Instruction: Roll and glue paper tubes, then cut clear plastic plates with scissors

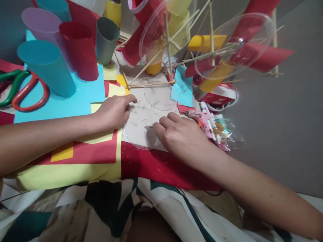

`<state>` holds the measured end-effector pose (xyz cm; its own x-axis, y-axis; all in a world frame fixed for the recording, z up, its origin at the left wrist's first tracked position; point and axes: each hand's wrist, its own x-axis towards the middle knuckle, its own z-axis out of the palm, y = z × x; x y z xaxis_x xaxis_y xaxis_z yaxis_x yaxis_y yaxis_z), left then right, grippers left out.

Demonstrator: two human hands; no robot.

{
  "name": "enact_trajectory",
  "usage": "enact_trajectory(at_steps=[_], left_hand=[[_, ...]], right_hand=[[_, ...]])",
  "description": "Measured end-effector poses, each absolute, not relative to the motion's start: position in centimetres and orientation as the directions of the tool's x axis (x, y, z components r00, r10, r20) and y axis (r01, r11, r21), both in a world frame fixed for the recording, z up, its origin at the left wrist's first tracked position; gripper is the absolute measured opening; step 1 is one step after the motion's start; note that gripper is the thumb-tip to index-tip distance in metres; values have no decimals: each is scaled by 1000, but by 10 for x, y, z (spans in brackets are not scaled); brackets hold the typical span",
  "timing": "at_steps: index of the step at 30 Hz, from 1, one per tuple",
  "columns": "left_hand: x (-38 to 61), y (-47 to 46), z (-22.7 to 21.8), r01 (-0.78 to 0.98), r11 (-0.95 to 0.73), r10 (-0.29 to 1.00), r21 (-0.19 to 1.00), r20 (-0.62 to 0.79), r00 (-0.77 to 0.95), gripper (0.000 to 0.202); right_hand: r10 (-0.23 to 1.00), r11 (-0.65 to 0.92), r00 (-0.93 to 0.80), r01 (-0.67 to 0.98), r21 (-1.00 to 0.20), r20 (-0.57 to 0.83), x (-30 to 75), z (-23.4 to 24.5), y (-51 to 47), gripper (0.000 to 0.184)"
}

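Observation:
A clear plastic disc [138,129] lies flat on white paper between my hands. My left hand [114,111] rests on its left rim, fingers curled, fingertips pressing the edge. My right hand [178,134] sits on the disc's right side, fingers pinched round a thin dark pointed tool [148,127] whose tip lies on the disc. A second clear disc [158,97] lies just behind.
Paper cylinders stand at the back left: teal [47,65], red [79,50], grey [107,38], lilac [41,23]. Scissors [22,89] lie far left. A wheel-like model of wooden sticks, clear discs and paper tubes [209,50] rises at the back right. Coloured sheets [83,154] cover the floor.

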<state>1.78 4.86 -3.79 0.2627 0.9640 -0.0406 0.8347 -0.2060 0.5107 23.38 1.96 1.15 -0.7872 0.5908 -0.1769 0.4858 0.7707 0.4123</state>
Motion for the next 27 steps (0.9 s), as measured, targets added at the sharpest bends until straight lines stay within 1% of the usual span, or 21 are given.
enact_trajectory(at_steps=[2, 5, 8, 11, 14, 16, 17, 18, 19, 21, 23, 24, 25, 27], left_hand=[[19, 52, -34, 845, -194, 966, 499, -51, 252, 48], [23, 61, -26, 902, -209, 952, 379, -132, 276, 36], [29, 72, -16, 935, -234, 925, 267, -236, 299, 22], [35, 78, -8, 942, -259, 906, 216, -285, 314, 20], [38, 78, -6, 941, -297, 899, 160, -285, 332, 20], [37, 77, -7, 939, -316, 907, 139, -245, 341, 19], [35, 77, -8, 936, -319, 912, 149, -222, 345, 18], [33, 77, -9, 935, -308, 918, 177, -204, 341, 17], [31, 77, -11, 932, -281, 923, 230, -203, 328, 16], [24, 78, -14, 903, -176, 923, 392, -253, 290, 14], [17, 78, -18, 824, -63, 907, 563, -312, 283, 15], [14, 77, -21, 773, -34, 895, 634, -324, 306, 17], [12, 76, -24, 722, -30, 885, 691, -318, 341, 19], [10, 73, -28, 645, -53, 864, 762, -289, 413, 25]], right_hand=[[589, 765, -797, 497, 410, -133, 241, 5, 18, 19], [601, 754, -793, 519, 402, -103, 246, 1, 17, 19], [623, 751, -768, 536, 385, -146, 244, 3, 17, 20], [642, 750, -742, 556, 358, -191, 240, 7, 17, 20], [654, 744, -730, 573, 343, -200, 239, 9, 16, 21], [660, 739, -728, 585, 333, -185, 240, 9, 15, 21], [663, 737, -728, 594, 324, -175, 241, 8, 16, 21], [668, 734, -726, 605, 310, -163, 243, 6, 16, 21], [677, 726, -721, 622, 291, -148, 245, 4, 16, 21], [710, 699, -695, 678, 228, -112, 252, -3, 18, 20], [749, 662, -658, 741, 111, -74, 260, -12, 19, 22], [765, 644, -642, 764, 35, -55, 264, -18, 20, 24], [776, 628, -629, 777, -41, -36, 269, -23, 20, 25], [791, 606, -612, 779, -160, 16, 277, -32, 19, 25]])
